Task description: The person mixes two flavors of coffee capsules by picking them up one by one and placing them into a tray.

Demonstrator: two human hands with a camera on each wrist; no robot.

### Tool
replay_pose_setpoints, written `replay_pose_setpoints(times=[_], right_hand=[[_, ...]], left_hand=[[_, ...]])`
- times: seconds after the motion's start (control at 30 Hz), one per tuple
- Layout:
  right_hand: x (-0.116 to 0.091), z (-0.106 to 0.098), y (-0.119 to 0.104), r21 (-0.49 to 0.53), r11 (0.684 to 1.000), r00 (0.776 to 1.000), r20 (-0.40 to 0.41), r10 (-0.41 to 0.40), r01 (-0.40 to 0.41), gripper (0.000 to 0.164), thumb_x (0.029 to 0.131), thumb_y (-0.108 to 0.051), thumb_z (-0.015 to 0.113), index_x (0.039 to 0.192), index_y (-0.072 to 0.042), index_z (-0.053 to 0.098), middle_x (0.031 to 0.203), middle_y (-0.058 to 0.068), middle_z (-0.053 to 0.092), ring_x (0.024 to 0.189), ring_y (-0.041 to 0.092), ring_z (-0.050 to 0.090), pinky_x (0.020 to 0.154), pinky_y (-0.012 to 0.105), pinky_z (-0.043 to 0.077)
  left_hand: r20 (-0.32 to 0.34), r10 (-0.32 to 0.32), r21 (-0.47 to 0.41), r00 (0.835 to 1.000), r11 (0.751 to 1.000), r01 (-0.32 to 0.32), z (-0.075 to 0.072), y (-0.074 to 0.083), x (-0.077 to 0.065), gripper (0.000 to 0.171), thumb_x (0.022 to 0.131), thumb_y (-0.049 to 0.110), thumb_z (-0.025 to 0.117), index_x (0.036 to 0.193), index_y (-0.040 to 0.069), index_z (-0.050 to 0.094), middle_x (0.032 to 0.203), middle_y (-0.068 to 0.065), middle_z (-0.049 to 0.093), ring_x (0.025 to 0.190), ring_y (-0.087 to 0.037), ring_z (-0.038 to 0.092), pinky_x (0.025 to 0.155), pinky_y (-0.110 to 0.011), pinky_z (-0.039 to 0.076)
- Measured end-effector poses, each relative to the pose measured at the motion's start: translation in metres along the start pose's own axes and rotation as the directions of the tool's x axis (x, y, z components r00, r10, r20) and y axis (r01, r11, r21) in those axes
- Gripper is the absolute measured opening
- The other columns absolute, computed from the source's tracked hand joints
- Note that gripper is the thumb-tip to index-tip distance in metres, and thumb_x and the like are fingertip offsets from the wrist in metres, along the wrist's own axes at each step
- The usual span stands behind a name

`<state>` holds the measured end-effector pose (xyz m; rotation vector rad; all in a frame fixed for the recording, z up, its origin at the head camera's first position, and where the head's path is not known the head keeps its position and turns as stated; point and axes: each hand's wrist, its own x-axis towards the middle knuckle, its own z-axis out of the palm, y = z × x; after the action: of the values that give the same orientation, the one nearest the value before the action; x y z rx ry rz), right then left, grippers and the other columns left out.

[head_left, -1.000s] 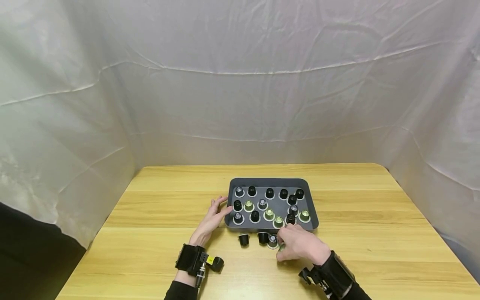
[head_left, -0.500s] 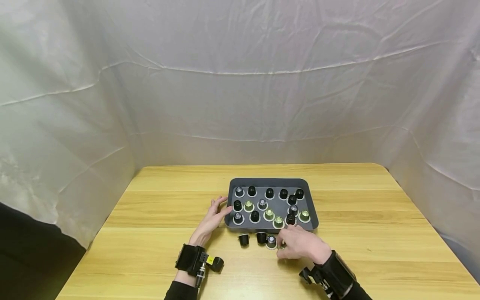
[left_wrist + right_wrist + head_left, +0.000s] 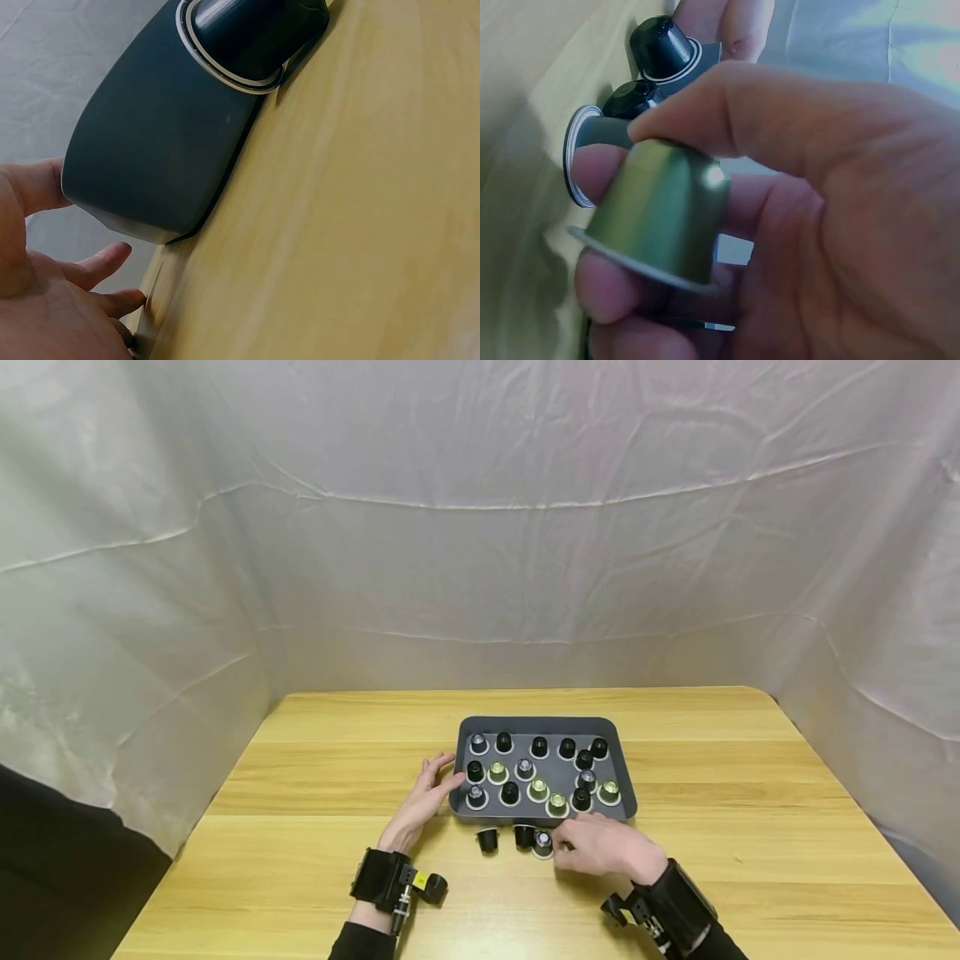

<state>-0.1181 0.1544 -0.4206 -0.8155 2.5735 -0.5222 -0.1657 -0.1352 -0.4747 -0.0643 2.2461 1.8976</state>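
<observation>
A green coffee capsule [image 3: 660,217] is held between the thumb and curled fingers of my right hand [image 3: 603,847], just in front of the tray's near edge. One fingertip of that hand reaches to a silver-grey capsule [image 3: 543,843] standing on the table. Beside that capsule lies a black capsule [image 3: 523,837], and another black capsule [image 3: 487,840] lies farther left. My left hand [image 3: 415,810] rests at the left end of the dark grey tray [image 3: 150,135], fingers extended, with a fingertip touching its rim. The head view hides the green capsule behind the right hand.
Inside the tray several black, grey and green capsules, such as a green one [image 3: 497,772], stand rim down in loose rows. The wooden table [image 3: 750,793] extends to both sides. A pale cloth [image 3: 480,577] hangs behind it.
The silver-grey capsule and the black one beside it have shifted slightly left. My right hand has moved only a little, its fingers closing nearer the grey capsule. The left hand stays still.
</observation>
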Motion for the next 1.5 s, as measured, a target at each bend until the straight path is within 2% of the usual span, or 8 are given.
replay_pose_setpoints(times=[0.37, 0.53, 0.8, 0.97, 1.1, 1.2, 1.3, 1.5], right_hand=[[-0.003, -0.010, 0.006, -0.004, 0.996, 0.995, 0.045, -0.089, 0.090, 0.015, 0.095, -0.040, 0.065, 0.094, -0.025, 0.065, 0.092, -0.011, 0.066, 0.084, 0.007, 0.057, 0.076, 0.029, 0.050], [-0.005, -0.016, 0.006, 0.050, 0.984, 0.983, 0.062, -0.171, 0.168, 0.013, 0.096, -0.037, 0.064, 0.096, -0.024, 0.063, 0.092, -0.013, 0.064, 0.082, 0.001, 0.054, 0.075, 0.024, 0.049], [-0.004, -0.023, 0.012, 0.178, 0.942, 0.956, 0.027, -0.293, 0.284, 0.019, 0.102, -0.028, 0.057, 0.107, -0.010, 0.061, 0.085, -0.011, 0.058, 0.075, -0.005, 0.049, 0.071, 0.018, 0.049], [-0.002, -0.023, 0.014, 0.210, 0.938, 0.962, -0.050, -0.270, 0.274, 0.027, 0.106, -0.035, 0.049, 0.107, -0.009, 0.059, 0.082, -0.010, 0.052, 0.075, -0.003, 0.047, 0.071, 0.020, 0.048], [0.003, -0.018, 0.015, 0.214, 0.939, 0.958, -0.157, -0.240, 0.271, 0.022, 0.107, -0.034, 0.045, 0.108, -0.014, 0.054, 0.078, -0.010, 0.048, 0.070, -0.001, 0.044, 0.065, 0.019, 0.045], [0.007, -0.013, 0.016, 0.145, 0.957, 0.936, -0.287, -0.203, 0.252, 0.025, 0.107, -0.033, 0.046, 0.116, -0.011, 0.051, 0.084, -0.008, 0.053, 0.073, 0.000, 0.047, 0.067, 0.022, 0.048], [0.011, -0.008, 0.018, 0.059, 0.981, 0.899, -0.412, -0.147, 0.187, 0.029, 0.106, -0.034, 0.050, 0.121, -0.009, 0.049, 0.091, -0.006, 0.060, 0.075, 0.002, 0.051, 0.069, 0.024, 0.049], [0.017, -0.002, 0.021, -0.018, 0.996, 0.836, -0.543, -0.081, 0.085, 0.029, 0.103, -0.035, 0.057, 0.119, -0.012, 0.050, 0.068, -0.011, 0.049, 0.063, 0.004, 0.044, 0.059, 0.021, 0.038]], left_hand=[[-0.001, 0.009, -0.002, 1.000, 1.000, -0.009, 0.000, 0.000, 0.000, 0.064, 0.100, 0.023, 0.060, 0.152, -0.002, 0.034, 0.169, -0.023, 0.001, 0.154, -0.041, -0.021, 0.122, -0.064, -0.015], [-0.002, 0.002, -0.006, 1.000, 1.000, -0.002, -0.001, 0.000, 0.000, 0.063, 0.100, 0.023, 0.060, 0.152, -0.002, 0.034, 0.169, -0.022, 0.001, 0.154, -0.040, -0.021, 0.122, -0.064, -0.015], [0.000, 0.006, -0.010, 1.000, 1.000, -0.006, -0.001, 0.000, -0.001, 0.063, 0.100, 0.023, 0.060, 0.152, -0.002, 0.034, 0.169, -0.022, 0.001, 0.154, -0.040, -0.022, 0.122, -0.064, -0.015], [0.000, 0.007, -0.010, 1.000, 1.000, -0.007, -0.001, 0.000, -0.001, 0.063, 0.100, 0.023, 0.060, 0.152, -0.002, 0.034, 0.169, -0.022, 0.001, 0.154, -0.040, -0.022, 0.123, -0.064, -0.014], [0.002, 0.007, -0.010, 1.000, 1.000, -0.007, -0.001, 0.000, 0.000, 0.063, 0.100, 0.023, 0.059, 0.152, -0.002, 0.034, 0.169, -0.022, 0.000, 0.154, -0.040, -0.022, 0.122, -0.064, -0.015], [0.001, 0.009, -0.006, 1.000, 1.000, -0.009, 0.000, 0.000, 0.000, 0.062, 0.100, 0.023, 0.059, 0.152, -0.002, 0.035, 0.169, -0.023, 0.001, 0.154, -0.040, -0.021, 0.122, -0.064, -0.016], [-0.003, 0.008, 0.000, 1.000, 1.000, -0.008, 0.000, 0.000, 0.001, 0.062, 0.100, 0.023, 0.059, 0.152, -0.002, 0.036, 0.169, -0.022, 0.001, 0.154, -0.040, -0.021, 0.122, -0.063, -0.016], [-0.002, 0.013, -0.008, 1.000, 1.000, -0.013, 0.000, 0.000, 0.001, 0.062, 0.100, 0.022, 0.060, 0.151, -0.003, 0.035, 0.169, -0.024, 0.000, 0.154, -0.041, -0.022, 0.122, -0.063, -0.016]])
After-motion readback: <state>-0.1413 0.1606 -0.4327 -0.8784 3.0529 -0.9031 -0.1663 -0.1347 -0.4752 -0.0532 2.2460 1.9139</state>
